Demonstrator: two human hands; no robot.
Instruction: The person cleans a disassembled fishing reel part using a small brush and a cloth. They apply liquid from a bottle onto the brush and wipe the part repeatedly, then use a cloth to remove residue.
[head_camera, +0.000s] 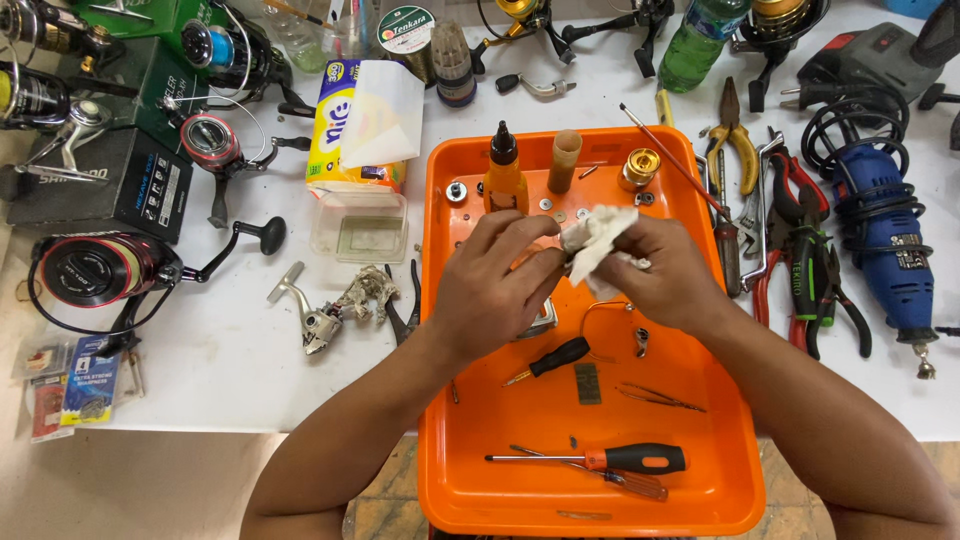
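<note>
Both my hands are up over the far half of the orange tray (452, 420), and they're meeting in the middle. My right hand (668, 275) is closed around a crumpled white tissue (600, 240), fingers curled tight into it, with a bit of metal poking out at my knuckles. My left hand (492, 290) is pinched in against that same wad from the other side, fingertips (540, 262) pressing something small that I can't make out under the paper.

Just past my fingertips it's crowded: an orange bottle with a black nozzle (503, 175) stands upright almost touching my left fingers, a tan cylinder (564, 160) beside it, a gold spool (640, 168) further right, and loose washers scattered between them. Little room that way.

Toward me, more space. Below my left wrist lies a small black-handled screwdriver (555, 358), then bare orange floor, then a longer orange-and-black screwdriver (600, 459) near the tray's near rim, tweezers (660, 398) off under my right forearm.

Outside my right hand, the tray wall comes quick, and beyond it pliers (735, 140) and a blue rotary tool (885, 240) pack the white table (250, 370). Outside my left hand, beyond the wall, a stripped reel body (335, 310) sits on the table, with a black fishing reel (100, 270) well apart.
</note>
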